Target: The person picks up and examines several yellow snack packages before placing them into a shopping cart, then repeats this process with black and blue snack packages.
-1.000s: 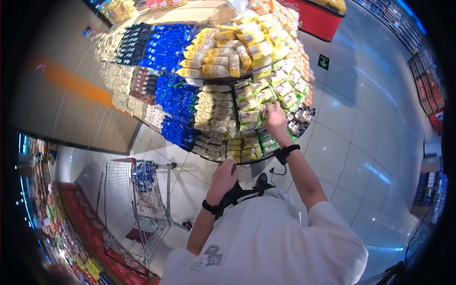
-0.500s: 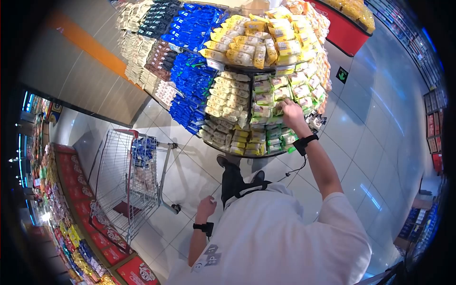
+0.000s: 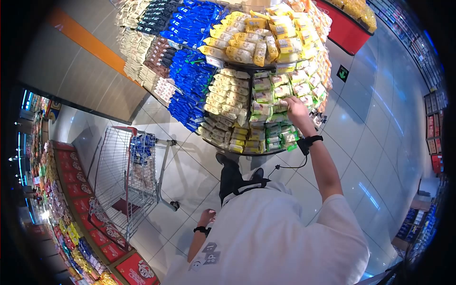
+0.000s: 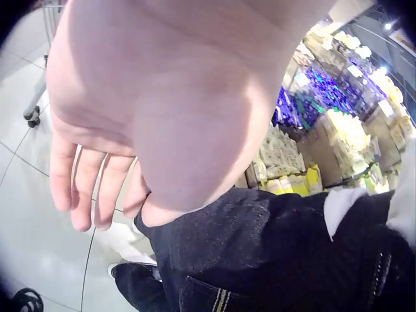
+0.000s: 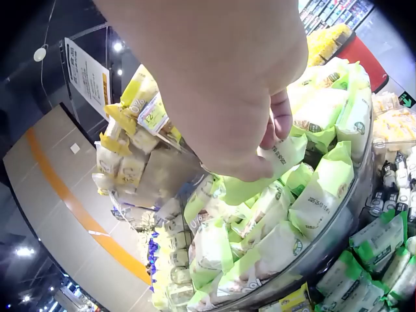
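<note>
The right hand (image 3: 298,113) reaches into the section of green-and-white packets (image 3: 262,96) on the round display. Close up in the right wrist view, thumb and fingers of that hand (image 5: 227,97) pinch the end of a green-edged packet (image 5: 286,155), with more such packets (image 5: 322,195) around and below. Down beside the body hangs the left hand (image 3: 206,217), away from the display. In the left wrist view the left hand (image 4: 156,110) holds nothing, its palm showing and its fingers loosely extended.
A wire shopping cart (image 3: 110,166) holding blue packets stands to the left. Yellow packets (image 3: 240,42) fill the upper tier, blue packets (image 3: 190,71) the display's left part. Red boxes (image 3: 78,180) line the left side; a red stand (image 3: 344,33) is at the upper right.
The left hand has dropped from near the display's edge to beside the body. The right hand has shifted slightly among the green-and-white packets, and the head view has shifted.
</note>
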`<action>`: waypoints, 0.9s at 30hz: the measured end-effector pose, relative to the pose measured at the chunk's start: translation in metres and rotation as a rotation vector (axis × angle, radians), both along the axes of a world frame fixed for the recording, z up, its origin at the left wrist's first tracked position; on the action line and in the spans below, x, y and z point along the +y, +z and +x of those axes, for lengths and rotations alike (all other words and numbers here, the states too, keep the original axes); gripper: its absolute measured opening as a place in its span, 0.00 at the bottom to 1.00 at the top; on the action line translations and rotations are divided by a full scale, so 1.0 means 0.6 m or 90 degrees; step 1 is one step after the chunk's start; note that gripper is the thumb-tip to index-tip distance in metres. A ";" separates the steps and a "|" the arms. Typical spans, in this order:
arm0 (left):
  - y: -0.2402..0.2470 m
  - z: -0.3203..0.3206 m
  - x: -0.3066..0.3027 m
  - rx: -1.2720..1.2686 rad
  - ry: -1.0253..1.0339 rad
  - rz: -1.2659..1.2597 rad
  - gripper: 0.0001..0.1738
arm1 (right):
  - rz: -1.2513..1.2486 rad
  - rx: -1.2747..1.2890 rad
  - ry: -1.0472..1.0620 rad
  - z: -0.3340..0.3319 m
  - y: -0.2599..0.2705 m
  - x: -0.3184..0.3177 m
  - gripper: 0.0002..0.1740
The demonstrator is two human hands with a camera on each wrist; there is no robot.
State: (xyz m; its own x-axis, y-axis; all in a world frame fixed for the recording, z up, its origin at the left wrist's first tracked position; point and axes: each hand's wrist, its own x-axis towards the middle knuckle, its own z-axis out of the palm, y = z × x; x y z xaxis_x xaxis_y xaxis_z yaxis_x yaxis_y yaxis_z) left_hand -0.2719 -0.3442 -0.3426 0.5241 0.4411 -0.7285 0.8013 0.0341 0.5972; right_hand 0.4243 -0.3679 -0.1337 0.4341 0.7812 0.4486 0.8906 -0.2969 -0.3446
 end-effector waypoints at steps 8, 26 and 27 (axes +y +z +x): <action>0.034 0.023 0.021 0.106 0.387 -0.141 0.13 | -0.050 -0.017 0.033 -0.017 0.002 0.014 0.19; 0.031 0.047 -0.016 0.104 0.344 -0.142 0.12 | -0.144 0.065 0.085 -0.082 0.018 0.068 0.26; 0.031 0.046 -0.017 0.099 0.357 -0.140 0.12 | -0.135 0.071 0.086 -0.085 0.014 0.069 0.25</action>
